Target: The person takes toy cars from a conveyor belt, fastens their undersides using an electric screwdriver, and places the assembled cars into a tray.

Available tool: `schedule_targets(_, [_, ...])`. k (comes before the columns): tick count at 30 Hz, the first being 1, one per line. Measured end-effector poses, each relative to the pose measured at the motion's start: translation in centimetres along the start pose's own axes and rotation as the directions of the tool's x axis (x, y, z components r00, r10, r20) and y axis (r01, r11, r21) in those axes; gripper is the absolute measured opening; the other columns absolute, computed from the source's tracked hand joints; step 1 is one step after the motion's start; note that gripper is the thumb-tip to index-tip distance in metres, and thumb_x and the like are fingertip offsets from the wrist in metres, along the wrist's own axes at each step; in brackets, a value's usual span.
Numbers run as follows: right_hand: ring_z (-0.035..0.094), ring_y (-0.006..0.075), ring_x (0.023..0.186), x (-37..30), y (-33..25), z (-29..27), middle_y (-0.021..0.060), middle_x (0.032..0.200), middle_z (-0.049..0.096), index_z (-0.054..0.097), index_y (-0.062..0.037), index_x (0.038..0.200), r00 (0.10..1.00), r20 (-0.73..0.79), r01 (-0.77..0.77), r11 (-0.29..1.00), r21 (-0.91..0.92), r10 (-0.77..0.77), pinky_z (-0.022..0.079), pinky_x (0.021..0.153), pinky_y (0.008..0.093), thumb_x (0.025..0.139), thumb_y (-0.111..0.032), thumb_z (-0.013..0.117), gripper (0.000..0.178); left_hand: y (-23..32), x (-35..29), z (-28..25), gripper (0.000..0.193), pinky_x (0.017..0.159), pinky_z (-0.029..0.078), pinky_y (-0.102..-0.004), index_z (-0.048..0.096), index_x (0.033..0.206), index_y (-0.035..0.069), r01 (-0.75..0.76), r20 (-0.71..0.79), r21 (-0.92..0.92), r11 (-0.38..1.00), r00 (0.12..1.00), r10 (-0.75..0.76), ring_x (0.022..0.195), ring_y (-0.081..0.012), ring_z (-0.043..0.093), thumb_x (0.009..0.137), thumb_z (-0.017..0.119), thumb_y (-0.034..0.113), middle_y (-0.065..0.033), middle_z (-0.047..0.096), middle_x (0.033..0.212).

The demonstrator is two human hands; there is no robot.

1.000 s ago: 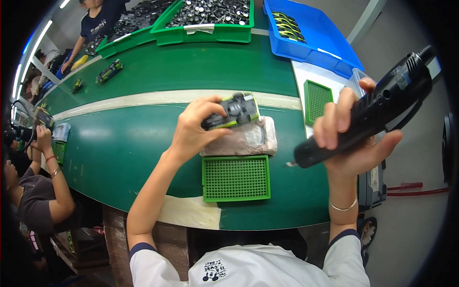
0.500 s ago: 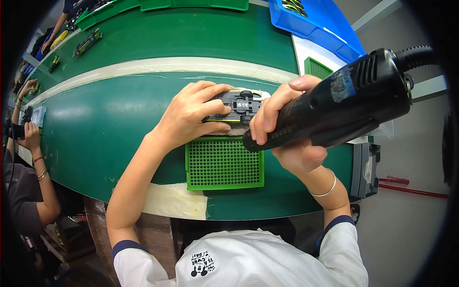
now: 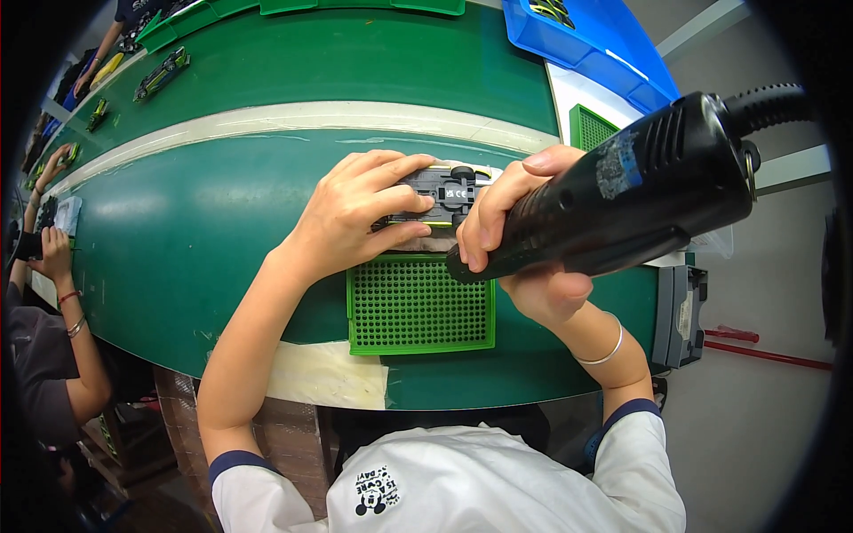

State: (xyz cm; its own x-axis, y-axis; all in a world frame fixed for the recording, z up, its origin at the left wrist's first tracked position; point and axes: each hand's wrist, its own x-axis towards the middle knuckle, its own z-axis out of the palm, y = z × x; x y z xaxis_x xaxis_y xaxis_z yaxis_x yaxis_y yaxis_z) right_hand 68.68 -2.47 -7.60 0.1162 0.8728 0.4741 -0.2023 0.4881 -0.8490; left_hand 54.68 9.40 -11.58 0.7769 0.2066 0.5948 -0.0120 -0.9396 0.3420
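My left hand (image 3: 355, 218) pins the small grey plastic toy car (image 3: 444, 191) underside-up near the green belt's (image 3: 195, 231) near edge; my right hand (image 3: 524, 240) grips the black electric screwdriver (image 3: 622, 200), its tip hidden

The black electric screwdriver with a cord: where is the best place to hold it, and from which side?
Hold the black electric screwdriver around its thick ribbed barrel, coming from the right, as the right hand does now; the cord leaves the rear end, and the tip points left at the small grey toy car.
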Motion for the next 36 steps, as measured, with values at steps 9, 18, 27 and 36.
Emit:
schedule_targets(9, [0.049,0.0164,0.051,2.5,-3.5,-1.8,0.0072,0.069,0.046,0.023,-0.0085,0.118,0.963,0.172,0.242,0.947,-0.21,-0.207,0.044,0.047,0.028,0.061,-0.066,0.055,0.087,-0.1,0.1,-0.3,0.029,0.076,0.043,-0.0365,0.058,0.08,0.008,0.007,0.044,-0.019,1.0,0.999,-0.006,0.093,-0.0278,0.053,0.056,0.071,0.019,-0.0092,0.055,0.111])
schedule_targets(18, [0.049,0.0155,0.048,4.8,-2.7,-3.0,0.0083,0.067,0.044,0.027,-0.0042,0.111,0.967,-0.056,0.22,0.921,-0.322,-0.25,0.043,0.045,0.0265,0.071,-0.067,0.046,0.076,0.1,0.2,-0.2,0.025,0.076,0.044,-0.035,0.059,0.079,0.011,0.016,0.05,0.01,1.0,0.999,-0.017,0.092,-0.0247,0.052,0.06,0.071,0.021,-0.0052,0.055,0.109])
schedule_targets(27, [0.047,0.0126,0.048,4.8,-1.4,-3.0,0.0064,0.067,0.044,0.027,-0.0043,0.11,0.983,-0.042,0.156,0.93,-0.332,-0.18,0.042,0.046,0.0246,0.072,-0.068,0.042,0.075,-0.1,0.1,-0.1,0.025,0.075,0.044,-0.0351,0.059,0.08,0.011,0.014,0.036,0.004,1.0,0.999,-0.014,0.091,-0.0246,0.053,0.06,0.071,0.022,-0.0053,0.055,0.108])
schedule_targets(36, [0.047,0.0119,0.048,4.7,-1.4,-3.0,0.006,0.067,0.044,0.027,-0.005,0.112,0.99,-0.026,0.122,0.939,-0.32,-0.138,0.042,0.046,0.0239,0.069,-0.071,0.039,0.079,-0.1,0.2,-0.1,0.03,0.072,0.044,-0.0359,0.059,0.078,0.008,0.02,0.031,-0.04,0.999,0.999,-0.019,0.088,-0.0274,0.054,0.055,0.073,0.019,-0.009,0.055,0.11])
